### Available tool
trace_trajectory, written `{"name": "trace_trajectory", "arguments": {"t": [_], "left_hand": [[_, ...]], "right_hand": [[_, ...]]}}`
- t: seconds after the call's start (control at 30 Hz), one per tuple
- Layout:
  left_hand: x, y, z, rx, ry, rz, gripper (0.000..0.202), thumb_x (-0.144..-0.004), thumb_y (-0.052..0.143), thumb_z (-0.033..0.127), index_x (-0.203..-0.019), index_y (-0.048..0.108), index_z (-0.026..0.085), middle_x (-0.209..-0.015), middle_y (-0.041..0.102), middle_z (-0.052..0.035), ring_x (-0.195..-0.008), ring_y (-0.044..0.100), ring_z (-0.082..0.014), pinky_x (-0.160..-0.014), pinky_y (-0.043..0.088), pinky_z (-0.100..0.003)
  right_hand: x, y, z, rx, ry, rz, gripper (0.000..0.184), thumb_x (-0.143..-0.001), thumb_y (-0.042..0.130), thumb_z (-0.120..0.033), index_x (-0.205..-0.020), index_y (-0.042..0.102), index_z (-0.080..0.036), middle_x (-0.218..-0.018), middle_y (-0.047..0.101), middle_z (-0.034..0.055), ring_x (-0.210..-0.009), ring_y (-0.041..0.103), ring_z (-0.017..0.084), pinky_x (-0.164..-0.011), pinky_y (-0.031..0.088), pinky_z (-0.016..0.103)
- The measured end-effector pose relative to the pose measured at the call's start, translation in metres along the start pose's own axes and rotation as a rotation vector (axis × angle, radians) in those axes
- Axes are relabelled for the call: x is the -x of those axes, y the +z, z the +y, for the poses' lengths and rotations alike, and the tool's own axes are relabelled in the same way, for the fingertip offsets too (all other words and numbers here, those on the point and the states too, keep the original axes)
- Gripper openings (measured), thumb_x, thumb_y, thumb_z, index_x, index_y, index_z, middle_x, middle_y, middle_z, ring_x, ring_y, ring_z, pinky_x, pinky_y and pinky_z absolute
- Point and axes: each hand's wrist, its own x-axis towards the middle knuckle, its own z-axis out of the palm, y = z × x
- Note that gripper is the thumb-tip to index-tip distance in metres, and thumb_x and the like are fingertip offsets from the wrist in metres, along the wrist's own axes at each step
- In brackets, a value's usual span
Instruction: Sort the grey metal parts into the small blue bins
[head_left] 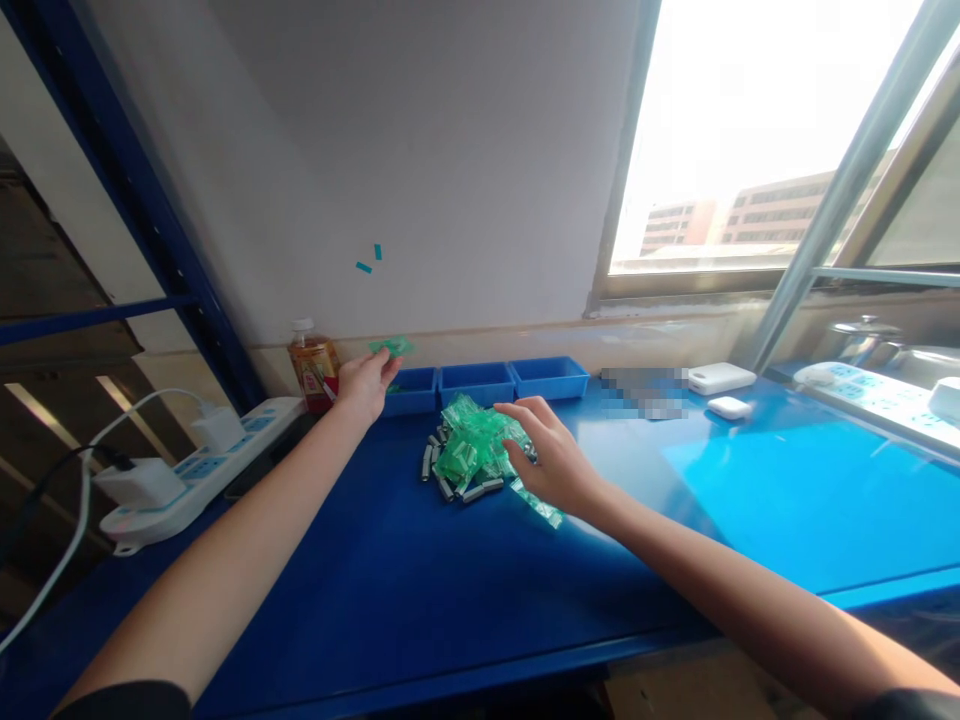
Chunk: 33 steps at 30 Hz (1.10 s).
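Green plastic packets (474,440), crinkled and translucent, lie heaped mid-desk, near the right hand. Hands apart. Left hand (365,387): thumb and fingers pinched on a thin green piece (394,346), near the leftmost tray. Right hand (551,455): fingers parted at the heap's right edge; contact cannot be told. Short grey metallic cylinders (426,463) edge the heap. Behind it, three rectangular blue trays (476,384) in a row. Desk (360,600): smooth, blue, glossy; sunlit patch at right. Farther left: white power strip (201,467), clear bottle (311,362) of amber liquid. Pale wall (450,170) behind; bright window (720,110) upper right.
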Motion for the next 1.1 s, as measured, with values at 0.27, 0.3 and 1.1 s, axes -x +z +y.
{"name": "trace_trajectory", "arguments": {"t": [0.27,0.3,1.1], "left_hand": [[0.037,-0.014,-0.025,-0.244,-0.062,-0.168,0.017,-0.08,0.061,0.029,-0.075,0.059,0.014,-0.067,0.062,-0.0031,-0.059,0.064,-0.0114,-0.057,0.055,-0.022],[0.048,-0.017,-0.031,-0.305,-0.05,-0.213,0.019,-0.077,0.065,0.032,-0.077,0.062,0.014,-0.068,0.063,-0.0029,-0.057,0.063,-0.012,-0.053,0.053,-0.023],[0.11,-0.008,-0.008,-0.717,0.582,-0.408,0.007,-0.078,0.057,0.027,-0.08,0.061,0.022,-0.09,0.067,-0.0035,-0.079,0.064,-0.0182,-0.066,0.05,-0.026]], "right_hand": [[0.001,0.0,0.001,0.123,0.063,-0.014,0.04,-0.087,0.051,-0.025,-0.127,0.046,-0.019,-0.118,0.045,0.0141,-0.116,0.041,0.03,-0.096,0.042,0.048],[0.001,0.001,0.002,0.141,0.065,-0.025,0.041,-0.087,0.051,-0.025,-0.126,0.046,-0.019,-0.119,0.044,0.0143,-0.119,0.038,0.031,-0.097,0.041,0.049],[-0.007,0.0,-0.008,-0.362,0.396,-0.105,0.031,-0.087,0.053,-0.04,-0.104,0.061,-0.016,-0.084,0.059,0.0048,-0.08,0.055,0.018,-0.073,0.047,0.033]]}}
